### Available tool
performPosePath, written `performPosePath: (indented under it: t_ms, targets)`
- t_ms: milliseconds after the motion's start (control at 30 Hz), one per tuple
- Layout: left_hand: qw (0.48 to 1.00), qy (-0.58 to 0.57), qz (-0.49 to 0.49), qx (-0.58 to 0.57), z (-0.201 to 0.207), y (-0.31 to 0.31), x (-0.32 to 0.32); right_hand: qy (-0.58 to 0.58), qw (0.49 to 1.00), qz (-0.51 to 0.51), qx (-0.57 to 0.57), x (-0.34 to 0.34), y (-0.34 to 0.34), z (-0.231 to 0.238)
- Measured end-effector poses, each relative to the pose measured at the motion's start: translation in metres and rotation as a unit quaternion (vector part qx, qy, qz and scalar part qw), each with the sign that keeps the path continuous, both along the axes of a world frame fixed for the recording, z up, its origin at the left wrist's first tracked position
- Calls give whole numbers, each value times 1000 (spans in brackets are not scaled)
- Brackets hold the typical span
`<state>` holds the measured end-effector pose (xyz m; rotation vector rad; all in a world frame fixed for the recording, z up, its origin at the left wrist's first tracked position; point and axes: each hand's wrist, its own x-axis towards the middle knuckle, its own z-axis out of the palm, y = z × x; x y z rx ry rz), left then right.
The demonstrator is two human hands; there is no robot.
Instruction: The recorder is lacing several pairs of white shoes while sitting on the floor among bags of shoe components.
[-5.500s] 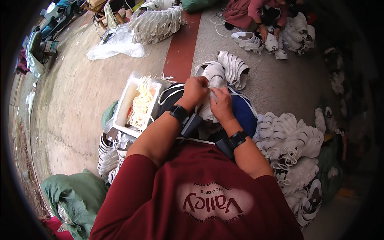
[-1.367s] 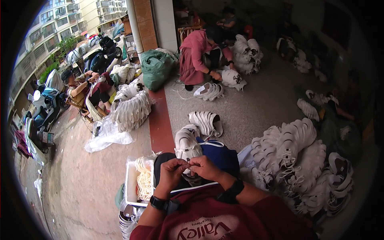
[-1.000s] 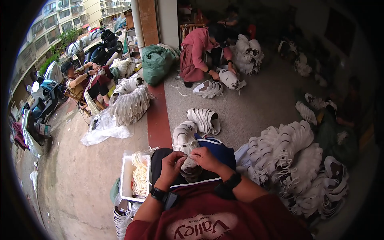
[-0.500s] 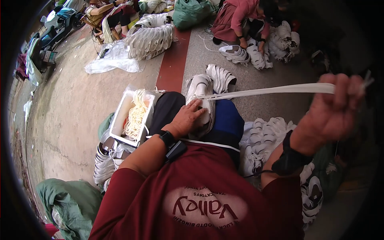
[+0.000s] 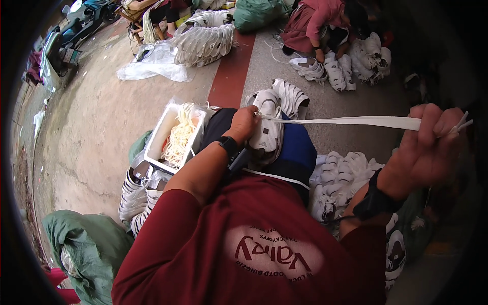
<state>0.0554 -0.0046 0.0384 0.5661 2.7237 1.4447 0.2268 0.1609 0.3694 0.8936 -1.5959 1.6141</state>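
Note:
A white shoe upper (image 5: 265,138) with dark patches rests across my lap. At its left edge my left hand (image 5: 244,123) is closed, with the fingertips at the spot where the lace leaves the upper. A white shoelace (image 5: 376,121) runs taut from there to the right. Its far end is in the fist of my right hand (image 5: 426,137), which is raised out to the side, and the lace tips stick out past the fingers. Just beyond the upper on my lap stands a stack of nested white uppers (image 5: 291,98).
A white foam box (image 5: 153,148) of cream laces (image 5: 179,138) sits left of my lap. White uppers (image 5: 338,175) are heaped at my right, others (image 5: 133,201) at my left. A green sack (image 5: 84,249) lies lower left. Across from me, a co-worker (image 5: 325,25) handles uppers.
My left hand has gone from lying on top of the upper to holding its left edge. My right hand still grips the lace, slightly lower. The whole view has shifted a little.

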Motion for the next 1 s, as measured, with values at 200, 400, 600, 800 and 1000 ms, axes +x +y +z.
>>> performPosePath:
  t_ms: [200, 400, 600, 800, 1000]
  targets:
    - [972, -162, -7, 167, -32, 3, -21, -23, 1000, 8, -10, -3, 3, -6]
    - [969, -160, -169, 83, -20, -2, -32, -43, 998, 40, -3, -9, 3, -11]
    - [920, -209, -168, 286, -33, -9, -29, -39, 999, 30, 23, -10, 1, -12]
    - [970, -160, -63, 171, -27, 3, -24, -31, 999, -10, 42, -11, -3, -13]
    - [965, -193, -87, 157, -23, 4, -24, -39, 997, -41, 49, -7, 1, -16]
